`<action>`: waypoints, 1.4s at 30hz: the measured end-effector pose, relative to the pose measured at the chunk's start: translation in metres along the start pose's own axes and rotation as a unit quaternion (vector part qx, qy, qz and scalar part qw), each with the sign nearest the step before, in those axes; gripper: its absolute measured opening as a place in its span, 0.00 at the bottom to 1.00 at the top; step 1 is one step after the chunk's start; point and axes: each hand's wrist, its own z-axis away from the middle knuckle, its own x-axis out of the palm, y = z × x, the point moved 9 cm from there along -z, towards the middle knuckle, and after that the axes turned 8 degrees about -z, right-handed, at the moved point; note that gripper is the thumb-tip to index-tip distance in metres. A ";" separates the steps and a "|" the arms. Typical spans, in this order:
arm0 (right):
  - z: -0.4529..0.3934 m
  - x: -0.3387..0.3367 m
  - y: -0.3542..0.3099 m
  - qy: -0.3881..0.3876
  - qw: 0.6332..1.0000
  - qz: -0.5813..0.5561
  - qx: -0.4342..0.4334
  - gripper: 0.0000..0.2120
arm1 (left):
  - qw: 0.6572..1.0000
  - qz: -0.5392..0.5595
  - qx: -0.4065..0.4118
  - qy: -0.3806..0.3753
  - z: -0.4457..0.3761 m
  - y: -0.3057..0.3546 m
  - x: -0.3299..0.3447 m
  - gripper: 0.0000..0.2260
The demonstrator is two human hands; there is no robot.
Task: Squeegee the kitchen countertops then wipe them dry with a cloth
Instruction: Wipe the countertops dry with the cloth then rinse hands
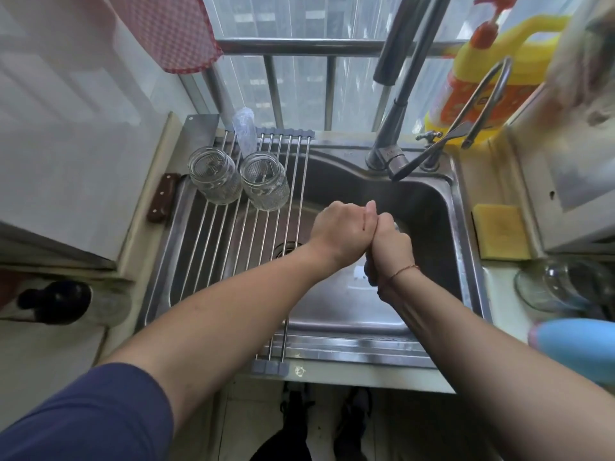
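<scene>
My left hand (339, 232) and my right hand (391, 246) are pressed together over the steel sink (466, 261), both with fingers closed. They grip a small greyish cloth (368, 269), of which only a bit shows under my right wrist and a pale edge beside my right knuckles. The rest of the cloth is hidden inside my fists. The hands sit just below the faucet spout (402, 171). The pale countertop (499, 294) borders the sink on the right. No squeegee is in view.
A roll-up wire rack (233, 247) covers the sink's left half and holds two glass jars (214, 174) (264, 181). A brown-handled knife (163, 201) lies left of it. A yellow sponge (501, 231), yellow detergent bottle (479, 84), glass bowl (555, 284) and blue object (579, 344) are on the right.
</scene>
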 end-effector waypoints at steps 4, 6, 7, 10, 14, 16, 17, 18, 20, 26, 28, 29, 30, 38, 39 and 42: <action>0.011 0.001 0.008 -0.038 0.996 -0.040 0.068 0.19 | 0.987 -0.112 0.087 0.073 0.003 0.017 -0.014 0.25; 0.014 -0.002 0.001 -0.069 0.996 -0.003 0.057 0.20 | 0.988 -0.103 0.082 0.075 0.005 0.017 -0.016 0.24; 0.014 -0.004 -0.005 -0.082 0.995 0.037 0.032 0.20 | 0.995 -0.056 0.065 0.054 0.006 0.013 -0.016 0.24; 0.020 -0.009 -0.038 -0.119 0.986 0.077 -0.083 0.13 | 0.983 0.171 -0.042 -0.042 0.017 0.001 -0.021 0.19; 0.053 0.000 -0.071 -0.240 0.957 -0.049 -0.153 0.12 | 0.886 0.398 -0.188 -0.147 0.055 -0.016 -0.031 0.12; 0.073 0.012 -0.073 -0.303 0.937 -0.077 -0.154 0.16 | 0.872 0.404 -0.204 -0.185 0.067 -0.027 -0.047 0.11; 0.081 0.017 -0.073 -0.321 0.930 -0.079 -0.163 0.15 | 0.871 0.397 -0.218 -0.191 0.073 -0.035 -0.059 0.10; 0.088 0.022 -0.072 -0.326 0.926 -0.083 -0.170 0.13 | 0.862 0.402 -0.242 -0.194 0.079 -0.043 -0.070 0.10; 0.094 0.030 -0.070 -0.306 0.929 -0.107 -0.181 0.12 | 0.839 0.426 -0.282 -0.187 0.090 -0.054 -0.088 0.13; 0.116 0.068 -0.068 -0.256 0.934 -0.137 -0.206 0.12 | 0.907 0.300 -0.296 0.009 0.104 -0.067 -0.152 0.12; 0.125 0.082 -0.070 -0.296 0.927 -0.135 -0.185 0.14 | 0.923 0.244 -0.285 0.087 0.112 -0.065 -0.178 0.16; 0.132 0.092 -0.069 -0.335 0.918 -0.144 -0.156 0.14 | 0.927 0.225 -0.277 0.116 0.117 -0.062 -0.190 0.19; 0.142 0.102 -0.067 -0.377 0.905 -0.144 -0.133 0.12 | 0.929 0.217 -0.268 0.134 0.123 -0.059 -0.198 0.21; 0.224 0.157 -0.062 -0.560 0.799 0.074 -0.208 0.10 | 0.877 0.364 -0.287 0.129 0.204 -0.054 -0.248 0.15; 0.232 0.165 -0.061 -0.563 0.798 0.063 -0.203 0.12 | 0.874 0.383 -0.280 0.109 0.219 -0.052 -0.254 0.13; 0.259 0.189 -0.056 -0.544 0.807 0.029 -0.228 0.13 | 0.887 0.343 -0.304 0.066 0.271 -0.055 -0.272 0.09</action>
